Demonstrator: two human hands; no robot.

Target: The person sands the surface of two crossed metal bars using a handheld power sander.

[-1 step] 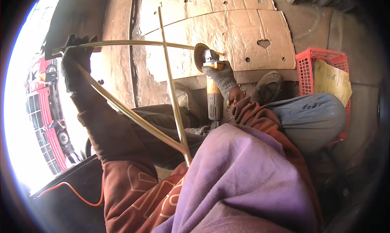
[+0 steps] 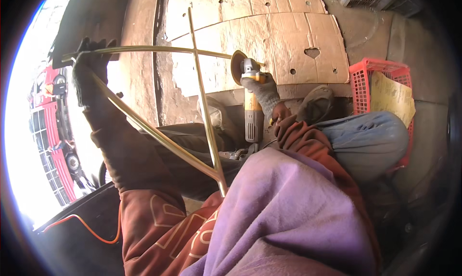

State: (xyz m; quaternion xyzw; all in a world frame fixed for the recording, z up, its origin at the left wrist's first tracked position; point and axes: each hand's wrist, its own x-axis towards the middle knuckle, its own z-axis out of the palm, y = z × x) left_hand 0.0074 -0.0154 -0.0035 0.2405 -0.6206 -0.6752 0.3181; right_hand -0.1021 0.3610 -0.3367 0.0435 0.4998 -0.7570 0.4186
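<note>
Metal frame point(image 2: 205, 107) left of centre in head view, cardboard point(image 2: 284, 40) on floor point(image 2: 370, 30) beyond; left hand point(image 2: 91, 66) grip closed on its corner, right hand point(image 2: 265, 89) grip round angle grinder point(image 2: 252, 112), disc point(image 2: 237, 68) at far bar point(image 2: 144, 49). Red crate point(image 2: 358, 88) right, red vehicle point(image 2: 57, 151) far left.

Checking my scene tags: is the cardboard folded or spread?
Spread: beyond the right hand and grinder, the cardboard lies opened out flat, its creases and cut-out holes showing.
</note>
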